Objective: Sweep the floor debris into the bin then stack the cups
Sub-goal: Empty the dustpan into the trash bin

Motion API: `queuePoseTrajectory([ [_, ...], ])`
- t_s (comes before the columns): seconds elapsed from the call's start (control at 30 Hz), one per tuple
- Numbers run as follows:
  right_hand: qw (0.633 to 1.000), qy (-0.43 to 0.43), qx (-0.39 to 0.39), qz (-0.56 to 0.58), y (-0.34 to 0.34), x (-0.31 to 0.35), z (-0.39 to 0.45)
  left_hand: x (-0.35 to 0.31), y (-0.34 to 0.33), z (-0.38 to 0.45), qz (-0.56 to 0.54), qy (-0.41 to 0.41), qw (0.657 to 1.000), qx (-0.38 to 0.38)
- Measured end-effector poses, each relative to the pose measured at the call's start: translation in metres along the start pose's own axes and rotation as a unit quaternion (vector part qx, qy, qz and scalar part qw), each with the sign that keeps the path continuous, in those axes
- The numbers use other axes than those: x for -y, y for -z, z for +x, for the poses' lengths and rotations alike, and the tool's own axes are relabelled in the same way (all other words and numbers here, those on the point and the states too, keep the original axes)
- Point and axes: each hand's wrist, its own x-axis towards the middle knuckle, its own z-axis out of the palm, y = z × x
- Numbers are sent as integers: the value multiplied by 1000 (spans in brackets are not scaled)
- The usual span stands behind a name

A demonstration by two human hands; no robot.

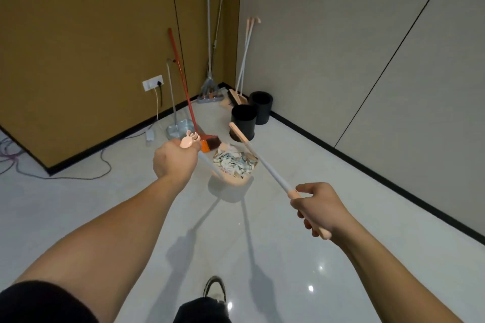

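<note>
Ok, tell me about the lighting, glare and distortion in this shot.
Head view: overhead lights leave small bright glare spots on the glossy floor; the hands' arms and both handles cast soft shadows there, and the dustpan a pale one; wide-angle bending curves the wall lines; focus mildly soft throughout.

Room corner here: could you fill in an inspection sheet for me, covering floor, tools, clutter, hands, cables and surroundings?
Surface: glossy pale floor, shadows and light glints on it.
Job's things: pink dustpan full of paper debris, lifted off the floor; pink broom crossing above it; two black bins near the corner. Cups: nothing seen.
Clutter: red broom, metal dustpan, mop and another pink set leaning at the walls.
Hands: left hand holds the dustpan handle; right hand holds the broom's grip.
Cables: plugged wall socket; loose cables on the floor at left.
Surroundings: brown wall panel, grey wall, black skirting.
</note>
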Motion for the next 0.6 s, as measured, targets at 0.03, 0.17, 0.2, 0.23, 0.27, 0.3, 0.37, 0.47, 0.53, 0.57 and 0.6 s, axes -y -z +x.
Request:
queuePoseTrajectory([
  [0.03,1000,-4,-3,6,1,17,22,-13,-7,23,1,-7,1000,2],
  [0.17,999,-13,-15,34,12,69,101,-69,-34,106,9,-42,999,14],
  [0.2,999,-14,-18,41,15,79,121,-82,-42,123,14,-54,998,13],
  [0.23,998,-16,-20,49,19,89,142,-95,-50,139,20,-61,998,9],
  [0.27,998,-17,-20,55,23,97,163,-106,-59,156,27,-65,997,3],
  [0.3,998,-18,-21,62,26,106,187,-116,-69,173,34,-69,997,-2],
  [0.37,997,-19,-23,76,35,121,236,-135,-91,207,51,-77,996,-2],
  [0.47,997,-9,-17,81,53,143,319,-167,-135,255,91,-97,991,-11],
  [0.53,997,0,-13,78,65,158,362,-186,-157,274,123,-101,987,-16],
  [0.57,997,1,-8,77,73,166,384,-198,-170,284,129,-97,987,-19],
  [0.6,997,0,-5,73,81,174,403,-209,-181,293,133,-94,986,-23],
])
